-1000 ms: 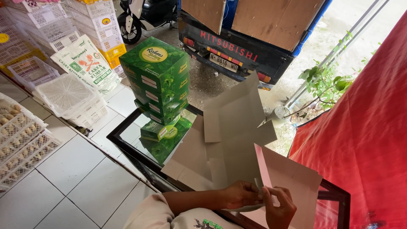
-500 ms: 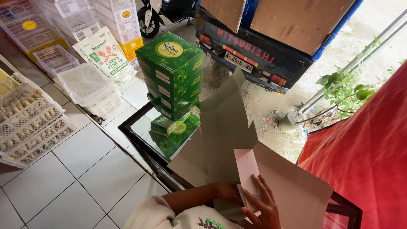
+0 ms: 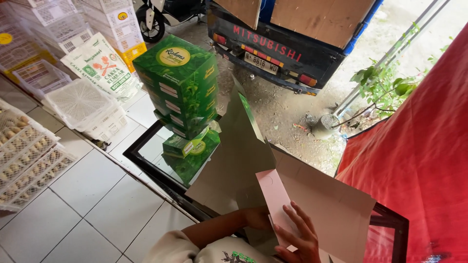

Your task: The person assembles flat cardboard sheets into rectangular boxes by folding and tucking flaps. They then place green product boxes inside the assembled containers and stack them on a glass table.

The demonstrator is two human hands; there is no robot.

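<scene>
Right hand (image 3: pixel 297 234): fingers spread flat on the pink flap (image 3: pixel 274 197); press along the crease.
Left hand (image 3: pixel 256 217): grip hidden, cannot tell.
Carton (image 3: pixel 321 204): half-open at the table's (image 3: pixel 390 216) near edge.

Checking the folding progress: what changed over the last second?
The grey cardboard sheet was swung up from lying fairly flat to standing on edge. The right hand spread over the pink flap; the left hand went on gripping underneath. The stack of green boxes and the glass table stayed put.
</scene>
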